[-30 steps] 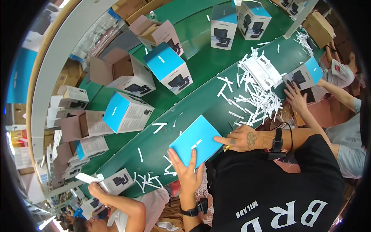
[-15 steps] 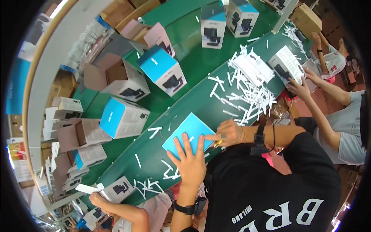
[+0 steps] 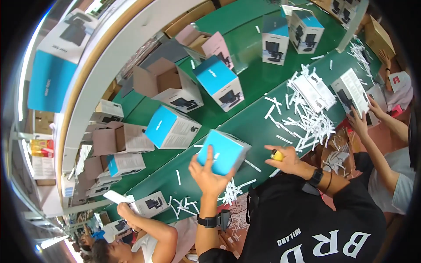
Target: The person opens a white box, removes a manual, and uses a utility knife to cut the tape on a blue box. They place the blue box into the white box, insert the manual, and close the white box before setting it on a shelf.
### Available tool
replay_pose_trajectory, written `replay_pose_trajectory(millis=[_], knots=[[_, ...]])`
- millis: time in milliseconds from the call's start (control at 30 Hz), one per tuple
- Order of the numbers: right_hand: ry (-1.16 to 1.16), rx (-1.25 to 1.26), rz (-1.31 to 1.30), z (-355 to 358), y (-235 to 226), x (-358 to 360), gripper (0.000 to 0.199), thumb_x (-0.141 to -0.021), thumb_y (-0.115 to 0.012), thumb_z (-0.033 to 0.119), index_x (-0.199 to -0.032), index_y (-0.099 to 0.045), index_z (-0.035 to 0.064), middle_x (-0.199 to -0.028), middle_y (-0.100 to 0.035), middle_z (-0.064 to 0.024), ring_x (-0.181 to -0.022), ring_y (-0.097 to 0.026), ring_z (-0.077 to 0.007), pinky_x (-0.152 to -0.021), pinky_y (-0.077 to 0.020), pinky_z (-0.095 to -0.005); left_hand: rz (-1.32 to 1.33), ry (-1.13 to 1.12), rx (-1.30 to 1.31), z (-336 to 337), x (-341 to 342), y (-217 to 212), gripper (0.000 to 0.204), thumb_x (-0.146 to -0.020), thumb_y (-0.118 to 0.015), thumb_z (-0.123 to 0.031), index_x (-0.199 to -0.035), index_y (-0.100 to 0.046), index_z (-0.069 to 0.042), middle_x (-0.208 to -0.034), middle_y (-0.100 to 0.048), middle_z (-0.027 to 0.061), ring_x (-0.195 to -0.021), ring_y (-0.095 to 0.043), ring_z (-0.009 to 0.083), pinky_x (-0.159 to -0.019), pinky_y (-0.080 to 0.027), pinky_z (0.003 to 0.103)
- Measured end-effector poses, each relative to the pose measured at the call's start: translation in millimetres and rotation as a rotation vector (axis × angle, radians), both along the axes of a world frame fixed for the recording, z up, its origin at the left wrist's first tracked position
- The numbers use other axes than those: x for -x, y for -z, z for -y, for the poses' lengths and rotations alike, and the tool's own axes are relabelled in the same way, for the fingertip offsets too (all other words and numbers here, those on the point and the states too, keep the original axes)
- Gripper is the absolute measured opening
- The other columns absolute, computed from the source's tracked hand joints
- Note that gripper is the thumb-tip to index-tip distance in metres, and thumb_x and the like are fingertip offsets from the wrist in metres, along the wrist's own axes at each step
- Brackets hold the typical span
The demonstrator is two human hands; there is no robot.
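My left hand (image 3: pixel 211 176) grips a white carton with a blue top (image 3: pixel 223 153), its fingers spread over the blue face and the thumb along the near edge. The carton is tilted, showing a pale side toward the right; whether its base touches the table is hidden. To its right, apart from it, my right hand (image 3: pixel 285 159) has some fingers curled round a small yellow object (image 3: pixel 277 155) whose kind I cannot make out. The index finger points out toward the carton. White paper strips (image 3: pixel 231 192) lie by my left wrist.
On the green table (image 3: pixel 245 118) stand blue-topped cartons (image 3: pixel 218 83) and open cartons (image 3: pixel 171 90). A heap of white strips (image 3: pixel 313 127) lies right. A co-worker's hands (image 3: pixel 360 122) hold a carton on the right; another co-worker's hand (image 3: pixel 126 211) is at a carton on the left.
My left hand has gone from lying flat on the blue top to gripping the carton, now tilted with a side showing. My right hand has drawn off it to the right. The whole view has shifted.
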State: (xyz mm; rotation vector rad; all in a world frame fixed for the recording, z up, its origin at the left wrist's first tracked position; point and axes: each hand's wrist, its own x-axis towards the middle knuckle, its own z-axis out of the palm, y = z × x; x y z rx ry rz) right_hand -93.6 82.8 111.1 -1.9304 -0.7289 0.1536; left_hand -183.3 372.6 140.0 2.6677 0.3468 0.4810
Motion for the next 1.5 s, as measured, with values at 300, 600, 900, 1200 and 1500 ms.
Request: replay_pose_trajectory(millis=[300,600,900,1200,1500], knots=[[0.001,0.153,-0.519,-14,24,-54,0.033,-0.089,-0.076,0.020,-0.117,-0.069,0.0049,-0.082,-0.071,-0.0097,-0.064,-0.063,-0.0116,-0.061,-0.0517,-0.0307,0.041,-0.626,0.085,-182,82,-46,0.117,-0.046,-0.096,-0.033,-0.152,-0.049,-0.018,-0.138,-0.043,0.0313,-0.127,-0.044,0.0478,-0.109,-0.037,0.054],[-0.018,0.063,-0.042,-303,-2,-163,0.080,-0.080,-0.082,0.050,-0.140,-0.057,0.0030,-0.121,-0.071,-0.0166,-0.110,-0.069,-0.0287,-0.097,-0.0530,-0.0382,-0.023,-0.264,-0.100,-289,4,-6,0.123,-0.043,-0.095,-0.036,-0.154,-0.044,-0.018,-0.132,-0.045,0.0315,-0.121,-0.045,0.0509,-0.105,-0.039,0.058],[0.260,-0.137,0.038,-274,18,-124,0.069,-0.081,-0.083,0.044,-0.129,-0.063,-0.0012,-0.116,-0.070,-0.0222,-0.106,-0.070,-0.0310,-0.090,-0.0539,-0.0381,-0.010,0.081,-0.047,-265,-37,4,0.114,-0.044,-0.095,-0.037,-0.147,-0.050,-0.017,-0.136,-0.043,0.0269,-0.125,-0.043,0.0471,-0.104,-0.041,0.059],[0.471,-0.225,-0.065,-165,-3,-202,0.056,-0.089,-0.079,0.027,-0.135,-0.058,0.0025,-0.103,-0.070,-0.0084,-0.091,-0.063,-0.0110,-0.080,-0.0521,-0.0293,0.122,0.264,0.068,-164,-175,-15,0.097,-0.047,-0.093,-0.032,-0.137,-0.059,-0.019,-0.133,-0.045,0.0215,-0.124,-0.042,0.0459,-0.102,-0.041,0.060],[0.641,-0.268,-0.051,-63,-26,-295,0.052,-0.090,-0.075,0.030,-0.134,-0.060,0.0048,-0.099,-0.069,-0.0088,-0.088,-0.062,-0.0124,-0.077,-0.0511,-0.0300,0.188,0.280,0.112,-50,-283,-4,0.086,-0.045,-0.095,-0.033,-0.123,-0.063,-0.016,-0.137,-0.044,0.0203,-0.128,-0.042,0.0429,-0.106,-0.040,0.056]])
